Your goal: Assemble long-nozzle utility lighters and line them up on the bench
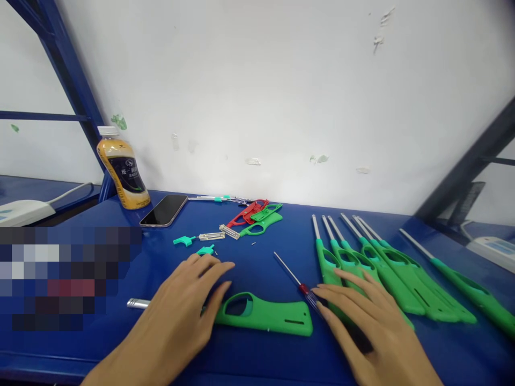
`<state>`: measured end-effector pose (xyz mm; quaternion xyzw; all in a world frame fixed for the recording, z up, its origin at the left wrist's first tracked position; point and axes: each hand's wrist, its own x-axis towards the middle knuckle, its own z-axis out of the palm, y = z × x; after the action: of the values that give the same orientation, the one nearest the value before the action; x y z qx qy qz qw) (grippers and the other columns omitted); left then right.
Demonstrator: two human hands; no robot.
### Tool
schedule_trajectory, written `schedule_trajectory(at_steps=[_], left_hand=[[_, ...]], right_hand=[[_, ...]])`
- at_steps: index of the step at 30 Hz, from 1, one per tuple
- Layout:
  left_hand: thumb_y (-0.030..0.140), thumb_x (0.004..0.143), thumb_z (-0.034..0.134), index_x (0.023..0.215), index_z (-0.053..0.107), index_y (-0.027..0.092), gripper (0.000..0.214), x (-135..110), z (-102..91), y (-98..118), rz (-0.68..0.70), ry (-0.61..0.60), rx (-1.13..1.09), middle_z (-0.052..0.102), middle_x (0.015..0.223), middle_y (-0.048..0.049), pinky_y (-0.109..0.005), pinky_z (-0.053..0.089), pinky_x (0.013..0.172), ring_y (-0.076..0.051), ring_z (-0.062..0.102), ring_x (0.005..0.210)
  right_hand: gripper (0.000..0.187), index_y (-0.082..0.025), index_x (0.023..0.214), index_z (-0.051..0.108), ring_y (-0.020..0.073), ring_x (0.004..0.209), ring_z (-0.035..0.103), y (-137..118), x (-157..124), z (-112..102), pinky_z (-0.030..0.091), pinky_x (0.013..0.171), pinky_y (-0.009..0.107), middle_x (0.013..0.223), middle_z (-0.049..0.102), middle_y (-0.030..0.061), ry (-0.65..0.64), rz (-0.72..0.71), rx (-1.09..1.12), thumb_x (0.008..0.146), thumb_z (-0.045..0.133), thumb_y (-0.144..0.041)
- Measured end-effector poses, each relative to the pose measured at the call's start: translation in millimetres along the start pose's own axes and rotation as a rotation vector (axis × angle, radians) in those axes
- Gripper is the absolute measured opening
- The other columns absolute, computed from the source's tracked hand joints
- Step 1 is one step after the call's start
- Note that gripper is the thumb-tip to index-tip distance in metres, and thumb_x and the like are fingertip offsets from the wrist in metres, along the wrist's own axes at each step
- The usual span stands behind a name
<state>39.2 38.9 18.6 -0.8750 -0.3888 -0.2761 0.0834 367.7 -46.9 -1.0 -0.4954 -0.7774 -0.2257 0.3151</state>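
A green long-necked lighter [277, 317] lies sideways near the front of the blue table, its metal tip poking out on the left. My left hand [187, 305] is over the lighter's neck, thumb and forefinger apart; whether it touches the lighter is unclear. A screwdriver [308, 295] with a red collar and dark handle points away to the upper left. Over its handle, my right hand [370, 316] has its fingers spread and not closed round it. Just beyond my left hand sits a small turquoise trigger piece [206, 250], partly hidden.
Several green lighters [402, 279] lie side by side at right, another [475, 292] farther right. Behind are red [247, 213] and green casing parts [263, 222], clear fuel tanks [212, 236] and metal tubes [211, 199]. A phone [164, 210] and drink bottle [124, 171] stand back left.
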Motion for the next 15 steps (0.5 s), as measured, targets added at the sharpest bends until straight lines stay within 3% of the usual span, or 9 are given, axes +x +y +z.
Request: schedule_trajectory(at_steps=[4, 8, 12, 15], left_hand=[[0.017, 0.107, 0.055, 0.120, 0.080, 0.020, 0.028, 23.0, 6.7, -19.4, -0.025, -0.119, 0.062, 0.080, 0.109, -0.0106, -0.049, 0.068, 0.084, -0.034, 0.079, 0.102], [0.010, 0.104, 0.059, 0.118, 0.079, 0.019, 0.026, 35.2, 11.2, -17.4, -0.037, -0.224, 0.133, 0.079, 0.113, -0.0133, -0.047, 0.066, 0.078, -0.037, 0.077, 0.104], [0.003, 0.102, 0.052, 0.101, 0.076, 0.020, 0.029, 39.8, 14.4, -7.8, -0.028, -0.283, 0.180, 0.075, 0.102, -0.0119, -0.038, 0.060, 0.068, -0.033, 0.074, 0.092], [0.000, 0.102, 0.047, 0.097, 0.073, 0.019, 0.033, 41.7, 13.9, -6.4, 0.000, -0.284, 0.188, 0.071, 0.095, -0.0116, -0.036, 0.056, 0.065, -0.032, 0.072, 0.089]], right_hand=[[0.020, -0.027, 0.128, 0.073, 0.0282, 0.126, 0.072, -4.5, 1.4, -0.7, 0.021, 0.134, 0.043, 0.114, 0.086, -0.0020, -0.037, -0.023, 0.005, 0.111, 0.064, -0.028], [0.019, -0.026, 0.128, 0.073, 0.0259, 0.119, 0.075, -6.6, 4.1, -1.7, 0.018, 0.137, 0.042, 0.108, 0.086, -0.0023, -0.038, -0.054, 0.028, 0.111, 0.064, -0.024], [0.022, -0.024, 0.128, 0.074, 0.0211, 0.110, 0.076, -5.7, 5.2, -3.5, 0.021, 0.138, 0.038, 0.102, 0.085, -0.0027, 0.019, -0.083, 0.048, 0.112, 0.061, -0.019], [0.024, -0.022, 0.131, 0.075, 0.0179, 0.110, 0.075, -5.1, 3.1, -7.5, 0.030, 0.135, 0.034, 0.113, 0.083, -0.0005, 0.112, -0.037, 0.076, 0.111, 0.063, -0.017]])
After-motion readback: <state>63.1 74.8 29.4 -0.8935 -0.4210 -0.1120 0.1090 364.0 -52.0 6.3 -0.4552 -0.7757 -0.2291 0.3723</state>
